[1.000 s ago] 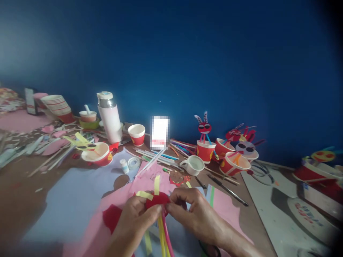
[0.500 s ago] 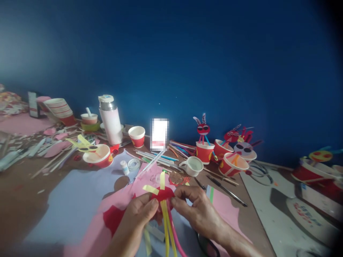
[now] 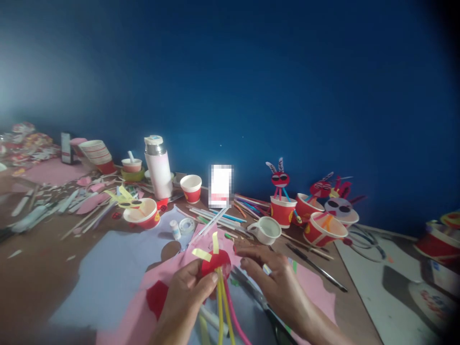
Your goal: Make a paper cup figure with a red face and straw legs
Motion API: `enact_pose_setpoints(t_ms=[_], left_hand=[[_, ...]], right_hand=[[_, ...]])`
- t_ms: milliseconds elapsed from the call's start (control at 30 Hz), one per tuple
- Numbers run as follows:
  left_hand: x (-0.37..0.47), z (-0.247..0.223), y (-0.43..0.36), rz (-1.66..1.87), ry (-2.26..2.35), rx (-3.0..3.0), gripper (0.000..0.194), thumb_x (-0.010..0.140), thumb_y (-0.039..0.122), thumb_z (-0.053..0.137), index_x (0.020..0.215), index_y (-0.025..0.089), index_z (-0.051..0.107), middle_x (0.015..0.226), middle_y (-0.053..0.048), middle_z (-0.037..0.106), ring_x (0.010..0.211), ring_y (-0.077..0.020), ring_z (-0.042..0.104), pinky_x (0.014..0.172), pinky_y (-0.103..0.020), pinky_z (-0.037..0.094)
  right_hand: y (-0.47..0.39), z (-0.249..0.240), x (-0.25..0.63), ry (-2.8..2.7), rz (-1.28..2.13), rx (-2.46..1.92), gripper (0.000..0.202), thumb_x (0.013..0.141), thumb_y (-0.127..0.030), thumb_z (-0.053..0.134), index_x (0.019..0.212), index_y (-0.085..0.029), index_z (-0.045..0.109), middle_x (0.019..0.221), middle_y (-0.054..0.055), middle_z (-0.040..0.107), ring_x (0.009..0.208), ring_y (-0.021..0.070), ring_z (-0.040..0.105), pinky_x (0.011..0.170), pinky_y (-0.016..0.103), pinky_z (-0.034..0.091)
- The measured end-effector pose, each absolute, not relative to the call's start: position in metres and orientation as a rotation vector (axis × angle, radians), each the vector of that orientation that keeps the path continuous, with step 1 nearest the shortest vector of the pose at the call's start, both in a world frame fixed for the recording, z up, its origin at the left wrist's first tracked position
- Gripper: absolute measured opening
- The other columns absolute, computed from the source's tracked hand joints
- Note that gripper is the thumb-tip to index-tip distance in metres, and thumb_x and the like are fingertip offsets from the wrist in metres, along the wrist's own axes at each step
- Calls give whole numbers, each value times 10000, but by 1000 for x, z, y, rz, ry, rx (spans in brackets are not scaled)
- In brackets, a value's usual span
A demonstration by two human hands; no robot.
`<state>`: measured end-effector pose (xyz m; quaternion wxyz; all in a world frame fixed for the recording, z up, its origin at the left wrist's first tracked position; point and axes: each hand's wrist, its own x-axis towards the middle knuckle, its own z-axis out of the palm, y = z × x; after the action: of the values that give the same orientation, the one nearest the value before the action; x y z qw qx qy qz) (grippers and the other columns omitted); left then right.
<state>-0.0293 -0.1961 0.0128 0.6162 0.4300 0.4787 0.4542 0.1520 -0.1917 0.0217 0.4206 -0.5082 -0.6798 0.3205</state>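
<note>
A red paper disc (image 3: pixel 216 260) is pinched between the thumb and fingers of my left hand (image 3: pixel 189 292). Two pale yellow paper strips (image 3: pixel 201 254) stick up from its top edge like antennae. Yellow strips (image 3: pixel 220 306) and a bent pink strip (image 3: pixel 234 314) hang from its underside, with a clear shiny patch where they meet it. My right hand (image 3: pixel 273 278) is apart from the disc, just to its right, fingers stretched out and thumb separate, holding nothing I can see. Below that hand lie scissors (image 3: pixel 259 298) on the paper sheets.
Behind my hands stand a white cup with a handle (image 3: pixel 266 230), a red paper cup (image 3: pixel 190 189) and a white flask (image 3: pixel 158 172). Finished paper figures sit in red cups (image 3: pixel 283 211) at right. A black pen (image 3: pixel 318 268) lies nearby; paper scraps (image 3: pixel 91 203) litter the left.
My right hand has let go of the disc's right side and moved away to the right, its fingers opening. My left hand keeps its pinch. The scissors show more; the view has shifted slightly.
</note>
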Motion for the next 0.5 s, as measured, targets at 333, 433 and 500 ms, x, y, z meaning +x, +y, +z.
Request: enact_pose_setpoints(t_ms=[333,433,500], left_hand=[[-21,16,-196,1139,1092,865,196,688,291,737,785,128,689,624,-15,652,611,-153,581,613,-257,479],[-23,12,-197,1172,1078,773,182,682,321,740,720,157,671,616,8,650,599,-147,588,583,-241,481],[-27,6,-199,1237,1135,666,204,656,353,754,718,178,670,651,15,673,632,-161,615,579,-241,494]], right_hand=[[-207,17,128,-2067,-34,-1087,175,884,-242,579,1033,-160,620,899,71,678,766,218,621,684,354,400],[-207,15,128,-2093,-53,-1137,210,888,-294,578,1045,-157,609,925,79,677,793,229,623,720,370,375],[-207,16,128,-2094,-60,-1155,226,882,-330,587,1028,-159,608,910,75,677,793,232,622,737,375,360]])
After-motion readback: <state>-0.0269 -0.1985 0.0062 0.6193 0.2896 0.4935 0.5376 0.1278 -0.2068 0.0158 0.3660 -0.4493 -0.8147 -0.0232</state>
